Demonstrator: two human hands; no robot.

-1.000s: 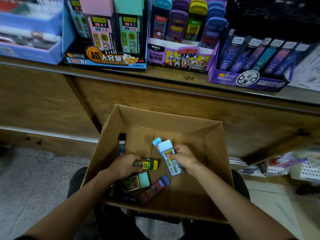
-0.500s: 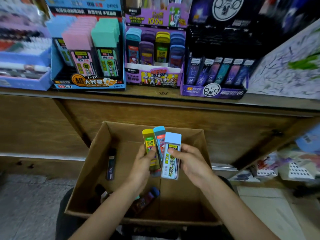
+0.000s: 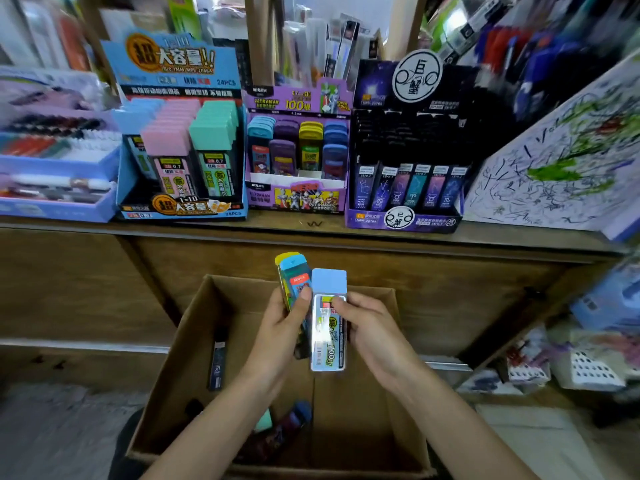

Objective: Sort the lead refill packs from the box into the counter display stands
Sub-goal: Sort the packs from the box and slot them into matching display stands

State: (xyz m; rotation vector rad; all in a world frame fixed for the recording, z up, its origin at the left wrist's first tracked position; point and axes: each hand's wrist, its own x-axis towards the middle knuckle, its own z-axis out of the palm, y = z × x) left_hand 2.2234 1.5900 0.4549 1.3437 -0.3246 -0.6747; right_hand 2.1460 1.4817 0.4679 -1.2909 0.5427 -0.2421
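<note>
The sort looked part done: the left hand (image 3: 277, 327) curled its fingers round a yellow-capped pack (image 3: 284, 258) and a blue-capped pack (image 3: 297, 279). Just beside it, the right hand (image 3: 370, 327) pinched a wide pale-blue-capped pack (image 3: 328, 336), all three held above the box (image 3: 166, 393), short of the counter (image 3: 311, 226). None had reached the blue stand (image 3: 180, 206) far left, the purple stand (image 3: 298, 199) or the dark stand (image 3: 401, 218); a slim dark pack (image 3: 217, 365), a teal-capped pack (image 3: 265, 420) and a navy-capped pack (image 3: 294, 419) lay in the box.
</note>
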